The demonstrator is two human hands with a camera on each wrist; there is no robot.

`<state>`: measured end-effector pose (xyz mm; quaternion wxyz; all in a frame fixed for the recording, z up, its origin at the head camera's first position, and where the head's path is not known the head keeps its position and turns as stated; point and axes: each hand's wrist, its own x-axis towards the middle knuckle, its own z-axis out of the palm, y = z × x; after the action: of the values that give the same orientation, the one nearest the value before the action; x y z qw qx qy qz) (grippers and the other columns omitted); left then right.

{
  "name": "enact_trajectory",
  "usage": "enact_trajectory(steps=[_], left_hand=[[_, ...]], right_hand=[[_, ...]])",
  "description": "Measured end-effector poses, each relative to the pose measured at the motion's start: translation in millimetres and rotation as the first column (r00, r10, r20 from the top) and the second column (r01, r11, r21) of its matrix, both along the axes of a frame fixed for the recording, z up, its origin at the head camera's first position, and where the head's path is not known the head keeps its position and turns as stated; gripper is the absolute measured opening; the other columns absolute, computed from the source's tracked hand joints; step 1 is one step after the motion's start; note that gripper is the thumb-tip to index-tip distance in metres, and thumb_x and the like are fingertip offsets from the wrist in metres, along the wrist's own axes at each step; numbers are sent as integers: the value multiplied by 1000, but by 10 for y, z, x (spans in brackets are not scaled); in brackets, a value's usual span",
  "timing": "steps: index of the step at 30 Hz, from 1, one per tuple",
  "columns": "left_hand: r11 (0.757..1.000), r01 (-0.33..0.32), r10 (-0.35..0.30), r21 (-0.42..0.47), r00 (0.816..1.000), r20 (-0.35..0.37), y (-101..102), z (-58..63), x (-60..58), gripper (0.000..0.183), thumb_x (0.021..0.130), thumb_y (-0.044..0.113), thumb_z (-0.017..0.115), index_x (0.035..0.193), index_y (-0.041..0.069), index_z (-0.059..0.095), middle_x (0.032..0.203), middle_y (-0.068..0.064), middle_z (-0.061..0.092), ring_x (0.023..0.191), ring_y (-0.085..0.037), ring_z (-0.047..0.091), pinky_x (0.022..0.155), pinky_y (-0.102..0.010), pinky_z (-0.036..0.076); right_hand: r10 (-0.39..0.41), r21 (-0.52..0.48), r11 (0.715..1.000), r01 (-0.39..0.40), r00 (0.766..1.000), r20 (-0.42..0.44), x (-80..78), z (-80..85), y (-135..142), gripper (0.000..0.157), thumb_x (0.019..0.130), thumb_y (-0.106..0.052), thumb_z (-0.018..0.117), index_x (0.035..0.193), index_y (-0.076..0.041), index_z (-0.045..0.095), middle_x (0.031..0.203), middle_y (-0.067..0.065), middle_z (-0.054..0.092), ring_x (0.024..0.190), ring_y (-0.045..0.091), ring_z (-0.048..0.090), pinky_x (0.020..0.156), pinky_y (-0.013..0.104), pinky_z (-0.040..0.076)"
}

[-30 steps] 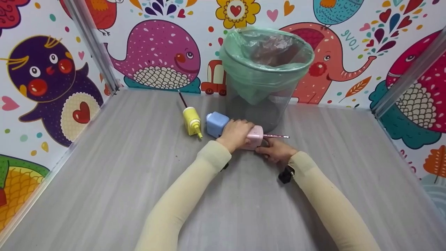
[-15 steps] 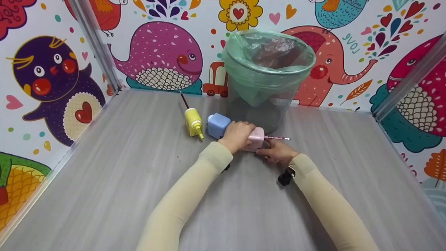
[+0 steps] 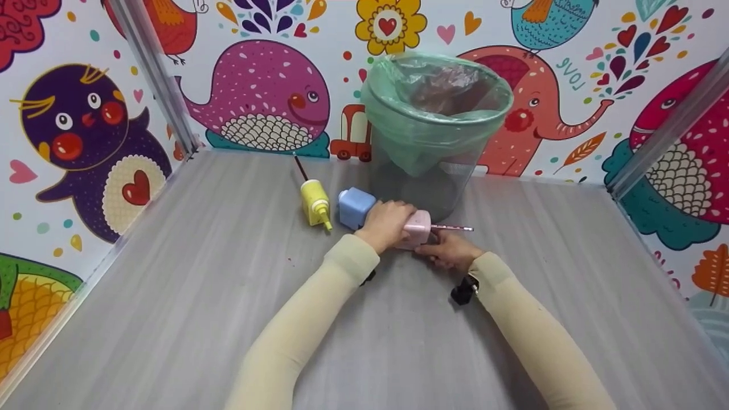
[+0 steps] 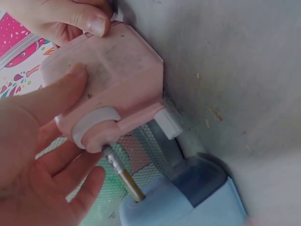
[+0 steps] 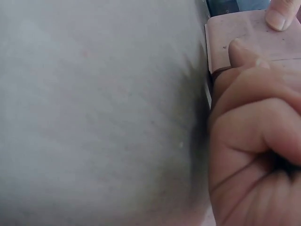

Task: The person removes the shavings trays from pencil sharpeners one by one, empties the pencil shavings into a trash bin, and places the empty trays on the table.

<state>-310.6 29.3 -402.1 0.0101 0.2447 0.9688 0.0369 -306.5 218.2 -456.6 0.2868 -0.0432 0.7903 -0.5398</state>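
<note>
My left hand (image 3: 388,223) grips a pink crank pencil sharpener (image 3: 418,225), thumb along its housing and fingers around the other side. The white-knobbed crank (image 4: 168,123) faces the left wrist camera. A patterned pencil (image 3: 455,226) sticks out of the sharpener's right end. My right hand (image 3: 453,250) pinches the lower part of that end, its thumb on the edge and the other fingers curled. Close on the left lies a blue pencil sharpener (image 3: 356,206) with a dark see-through drawer (image 4: 200,176). A pencil with a silver ferrule (image 4: 124,174) stands in its top face.
A yellow crank sharpener (image 3: 314,200) lies further left with a dark pencil (image 3: 300,166) out of its back. Behind my hands stands a mesh waste bin (image 3: 421,182) with a green liner (image 3: 398,136). Printed panels wall the grey table (image 3: 239,273). Small crumbs (image 4: 216,114) lie on it.
The head view has shifted slightly. Both hands keep their grip on the pink pencil sharpener in nearly the same place; nothing else has visibly moved.
</note>
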Motion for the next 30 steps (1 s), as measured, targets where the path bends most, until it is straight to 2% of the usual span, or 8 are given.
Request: enact_trajectory(steps=[5,13,24,30], left_hand=[[1000,-7,7,5,1000,7,-4,14,1,52,94,33,70,141,16,56,136,-5,64,124,-24,61,108,-42,46],[1000,3,-3,16,1000,-25,29,2,27,50,93,32,71,139,17,59,132,-4,68,120,-24,64,104,-42,49],[1000,5,-5,20,1000,-10,35,-18,32,49,93,31,72,138,16,60,131,-4,68,119,-24,65,103,-41,49],[1000,-10,10,29,1000,-5,-10,-2,16,50,92,30,73,138,15,60,131,-5,68,120,-24,65,103,-42,49]], right_hand=[[-2,14,1000,3,1000,-4,2,21,-4,55,96,-16,67,143,-8,38,64,-7,51,47,4,40,43,20,33],[4,6,1000,-4,1000,-12,34,9,27,53,98,-13,64,143,-7,38,64,-6,49,45,4,38,42,20,31],[29,-26,999,-28,1000,6,45,-12,80,58,99,-12,62,148,-8,32,65,-6,48,45,3,36,41,19,30],[4,-31,1000,-3,1000,24,46,-10,178,61,99,-11,62,151,-11,31,64,-6,46,45,3,34,41,18,28]])
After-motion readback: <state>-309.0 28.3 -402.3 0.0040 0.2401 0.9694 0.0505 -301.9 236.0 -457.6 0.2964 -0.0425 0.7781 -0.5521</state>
